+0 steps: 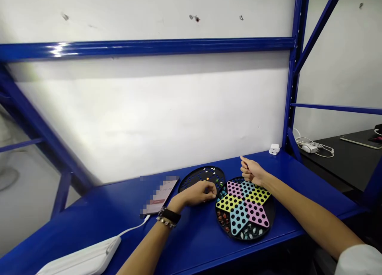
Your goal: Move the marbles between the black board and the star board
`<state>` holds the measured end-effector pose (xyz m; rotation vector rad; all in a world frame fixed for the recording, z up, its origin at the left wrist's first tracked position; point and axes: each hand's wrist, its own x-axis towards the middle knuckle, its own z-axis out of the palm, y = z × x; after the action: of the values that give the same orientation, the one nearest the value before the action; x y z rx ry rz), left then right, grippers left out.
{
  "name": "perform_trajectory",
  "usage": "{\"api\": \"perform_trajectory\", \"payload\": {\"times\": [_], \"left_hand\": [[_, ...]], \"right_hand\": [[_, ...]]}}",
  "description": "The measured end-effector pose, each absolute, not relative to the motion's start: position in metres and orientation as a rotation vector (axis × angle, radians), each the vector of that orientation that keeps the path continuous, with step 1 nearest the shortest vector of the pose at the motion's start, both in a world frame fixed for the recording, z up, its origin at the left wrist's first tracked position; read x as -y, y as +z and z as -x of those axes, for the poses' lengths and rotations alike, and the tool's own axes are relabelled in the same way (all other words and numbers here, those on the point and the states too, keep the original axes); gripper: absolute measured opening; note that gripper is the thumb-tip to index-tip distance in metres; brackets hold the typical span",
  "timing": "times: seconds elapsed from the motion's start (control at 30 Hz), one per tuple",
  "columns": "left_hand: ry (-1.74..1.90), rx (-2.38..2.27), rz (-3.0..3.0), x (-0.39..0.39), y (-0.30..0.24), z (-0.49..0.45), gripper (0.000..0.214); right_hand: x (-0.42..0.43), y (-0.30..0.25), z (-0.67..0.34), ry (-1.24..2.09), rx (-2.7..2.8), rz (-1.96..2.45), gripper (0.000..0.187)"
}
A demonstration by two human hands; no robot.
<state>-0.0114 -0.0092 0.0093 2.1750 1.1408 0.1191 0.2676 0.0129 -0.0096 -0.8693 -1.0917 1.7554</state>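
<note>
A round Chinese checkers board (244, 208) with a coloured star of pink, yellow and light-blue points lies on the blue shelf (197, 235). Marbles sit in its black rim trays. Behind it to the left lies a second round black perforated board (203, 175) with a few marbles on it. My left hand (200, 193), with a watch and bracelet at the wrist, rests between the two boards with fingers curled at the star board's left edge. My right hand (250, 170) hovers over the star board's far edge, fingers pinched together; what they hold is too small to see.
A phone (159, 197) lies left of the boards, cabled to a white power bank (80, 261) at the shelf's front left. A small white charger (273, 149) sits at the back right. Blue rack posts (294, 76) stand to the right, beside a black table with cables.
</note>
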Motion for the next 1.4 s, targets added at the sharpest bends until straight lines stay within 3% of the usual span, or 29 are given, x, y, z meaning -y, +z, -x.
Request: {"api": "perform_trajectory", "payload": {"times": [0.23,0.47,0.73,1.07,1.4], "left_hand": [[0.359,-1.361,-2.356,-0.004,0.014,0.001,0.020],[0.179,-1.419,-2.577,-0.026,-0.003,-0.011,0.042],[0.054,-1.427,-2.571,-0.027,-0.008,-0.012,0.020],[-0.043,-1.310,-2.544,-0.022,-0.002,-0.017,0.022],[0.114,-1.337,-2.564,-0.027,-0.004,-0.020,0.017]], "right_hand": [[-0.012,-0.007,-0.269,1.758,1.139,0.859,0.046],[-0.006,0.000,-0.267,1.748,1.134,0.883,0.048],[-0.007,-0.002,-0.267,1.747,1.166,0.885,0.047],[-0.007,-0.004,-0.265,1.811,1.139,0.858,0.051],[-0.006,0.001,-0.264,1.961,1.194,0.834,0.054]]}}
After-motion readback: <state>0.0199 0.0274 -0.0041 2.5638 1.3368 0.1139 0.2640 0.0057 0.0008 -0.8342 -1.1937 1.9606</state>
